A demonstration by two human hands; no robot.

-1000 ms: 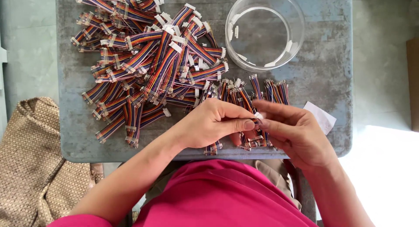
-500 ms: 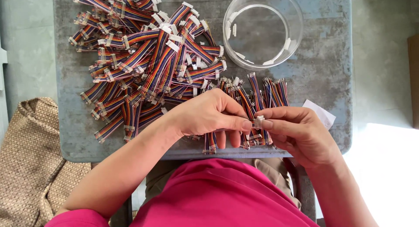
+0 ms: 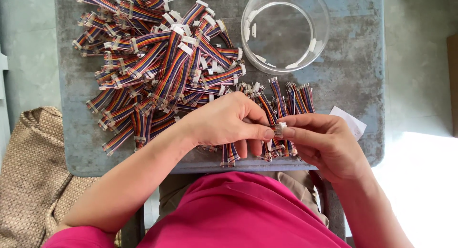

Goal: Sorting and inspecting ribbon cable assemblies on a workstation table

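White plastic connector sits pinched between left hand thumb and right hand fingertips at the table's near edge, both hands equally close, its striped cable running down toward the person.

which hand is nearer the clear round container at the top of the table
Right. The right hand lies below the clear round container, slightly to its right; the left hand is below and off to its left, a little further away.
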